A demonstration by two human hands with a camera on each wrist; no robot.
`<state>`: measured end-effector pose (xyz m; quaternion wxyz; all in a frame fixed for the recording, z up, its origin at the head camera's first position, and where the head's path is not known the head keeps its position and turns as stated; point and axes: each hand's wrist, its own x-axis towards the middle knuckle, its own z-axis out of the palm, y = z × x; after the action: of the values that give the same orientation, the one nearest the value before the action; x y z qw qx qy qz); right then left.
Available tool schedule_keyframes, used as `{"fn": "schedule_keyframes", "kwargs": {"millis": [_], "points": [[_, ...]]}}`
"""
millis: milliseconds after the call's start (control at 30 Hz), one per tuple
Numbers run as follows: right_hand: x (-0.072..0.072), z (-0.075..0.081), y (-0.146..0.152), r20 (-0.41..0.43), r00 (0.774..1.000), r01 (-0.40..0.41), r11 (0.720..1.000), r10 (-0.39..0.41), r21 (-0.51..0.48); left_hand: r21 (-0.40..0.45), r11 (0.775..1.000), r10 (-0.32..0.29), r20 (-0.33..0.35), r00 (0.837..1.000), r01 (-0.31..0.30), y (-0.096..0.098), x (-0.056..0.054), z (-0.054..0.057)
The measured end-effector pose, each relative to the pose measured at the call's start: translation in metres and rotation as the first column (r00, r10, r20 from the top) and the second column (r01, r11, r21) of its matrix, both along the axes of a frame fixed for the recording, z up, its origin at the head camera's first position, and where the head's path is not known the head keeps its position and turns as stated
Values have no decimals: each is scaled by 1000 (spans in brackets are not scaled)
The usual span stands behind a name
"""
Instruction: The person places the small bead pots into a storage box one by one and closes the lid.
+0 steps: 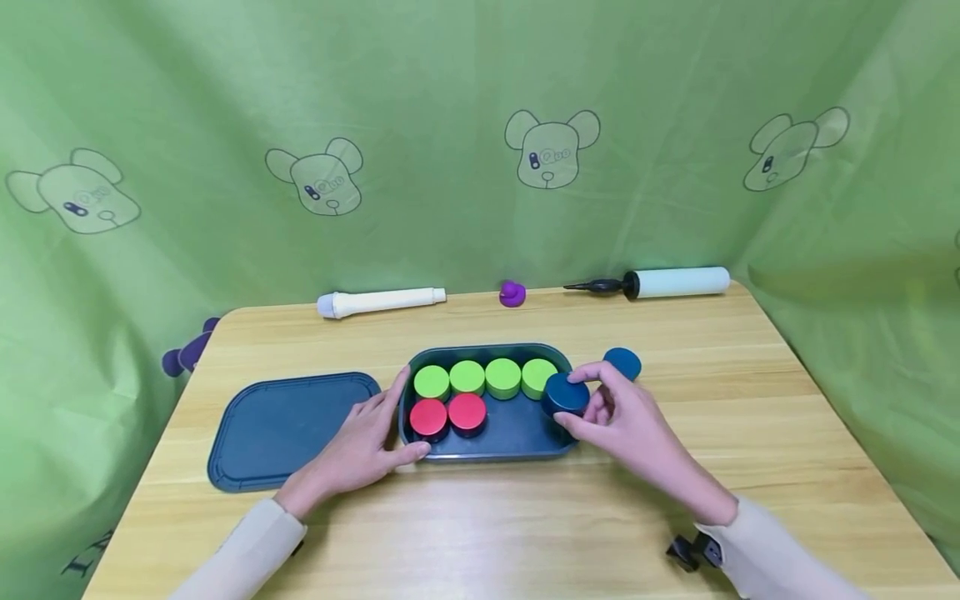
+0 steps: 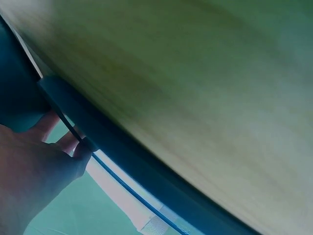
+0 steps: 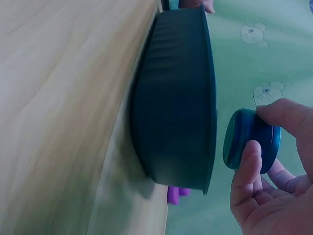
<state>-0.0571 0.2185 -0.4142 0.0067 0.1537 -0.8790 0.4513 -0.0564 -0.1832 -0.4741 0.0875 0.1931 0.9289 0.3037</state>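
Note:
My right hand [image 1: 626, 417] pinches a round blue tin [image 1: 566, 393] between thumb and fingers, over the right end of a dark blue container [image 1: 517, 450]. In the right wrist view, the tin [image 3: 249, 139] is tilted on its side, apart from the container's rim [image 3: 211, 105]. Inside the container are several light green round tins [image 1: 503, 377] in the back row and two red-topped ones [image 1: 467, 412] at the front left. My left hand [image 1: 367, 437] rests against the container's left end, fingers along the side and thumb at the front corner. The left wrist view shows its fingers [image 2: 46, 125] at a dark rim.
A dark blue lid [image 1: 277, 425] lies flat left of the container. Another blue round piece [image 1: 622, 363] lies behind my right hand. Along the back edge are a white microphone-shaped object [image 1: 382, 301], a purple duck [image 1: 512, 293] and a hand pump [image 1: 678, 282], before a green curtain.

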Motion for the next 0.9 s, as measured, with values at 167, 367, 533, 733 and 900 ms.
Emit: {"fn": "schedule_keyframes", "kwargs": {"millis": [167, 367, 533, 733, 900], "points": [[-3, -2, -12, 16, 1000, -22, 999, 22, 38, 9, 1000, -5, -6, 1000, 5, 2, -1, 0], [-9, -7, -28, -29, 996, -78, 991, 81, 104, 4, 1000, -7, -9, 1000, 8, 2, -1, -1], [-13, -13, -40, -38, 992, -115, 982, 122, 152, 4, 1000, -5, -13, 1000, 5, 0, 0, -2], [-17, -18, -49, -41, 989, -127, 964, 140, 233, 5, 1000, -12, -18, 1000, 12, 1, -1, -2], [-23, -19, -61, -1, 990, -133, 943, 139, 305, 6, 1000, -12, -14, 1000, 12, 0, -1, 0]]}}
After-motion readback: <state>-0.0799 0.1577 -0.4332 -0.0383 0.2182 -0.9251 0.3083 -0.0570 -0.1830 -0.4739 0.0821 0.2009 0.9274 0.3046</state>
